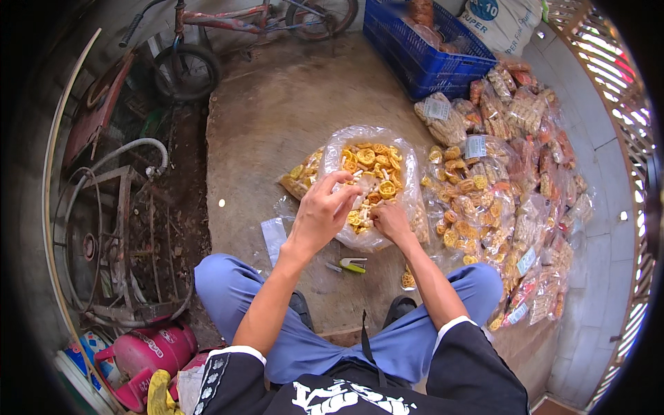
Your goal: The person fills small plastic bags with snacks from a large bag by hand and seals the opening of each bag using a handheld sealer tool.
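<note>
A large clear plastic bag (330, 153) stands open before me, filled with yellow and orange wheel-shaped snacks (373, 158) and pale sticks. Over its left side is my left hand (324, 211), fingers curled, with a whitish translucent patch, perhaps thin plastic, by the fingertips. My right hand (393, 221) is closed at the bag's right inner side; its fingertips are partly hidden. What either hand pinches is too unclear to name. Below the bag lies a green stapler (354, 265). Flat clear plastic bags (274, 238) rest on the floor to the left.
Many filled snack packets (498, 173) are heaped at the right. A blue crate (443, 69) and a white sack (508, 28) stand behind them. A bicycle (228, 24) is at the back; a metal frame (114, 235) and a pink gas cylinder (155, 349) are at left.
</note>
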A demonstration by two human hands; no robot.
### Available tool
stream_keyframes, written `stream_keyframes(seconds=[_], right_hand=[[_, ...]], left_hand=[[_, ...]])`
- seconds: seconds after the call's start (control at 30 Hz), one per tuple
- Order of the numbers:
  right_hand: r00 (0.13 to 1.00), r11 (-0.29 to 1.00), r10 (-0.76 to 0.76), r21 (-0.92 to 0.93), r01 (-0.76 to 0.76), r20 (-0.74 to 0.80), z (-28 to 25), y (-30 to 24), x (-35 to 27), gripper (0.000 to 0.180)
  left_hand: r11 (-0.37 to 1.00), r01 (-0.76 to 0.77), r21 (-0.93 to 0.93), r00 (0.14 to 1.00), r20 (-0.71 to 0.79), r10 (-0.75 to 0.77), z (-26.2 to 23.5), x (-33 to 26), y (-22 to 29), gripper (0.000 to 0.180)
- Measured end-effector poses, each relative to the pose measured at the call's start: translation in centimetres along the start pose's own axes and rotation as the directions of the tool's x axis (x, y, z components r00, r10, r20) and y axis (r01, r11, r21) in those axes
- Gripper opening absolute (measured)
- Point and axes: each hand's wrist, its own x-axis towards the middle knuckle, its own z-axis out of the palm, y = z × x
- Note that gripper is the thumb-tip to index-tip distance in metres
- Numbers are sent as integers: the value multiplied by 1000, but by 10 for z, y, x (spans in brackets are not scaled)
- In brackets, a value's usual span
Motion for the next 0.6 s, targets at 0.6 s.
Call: stream_keyframes(seconds=[0.6], right_hand=[[999, 970, 42, 240, -42, 2, 20, -17, 5, 27]], left_hand=[[999, 24, 36, 997, 66, -26, -10, -2, -7, 14]])
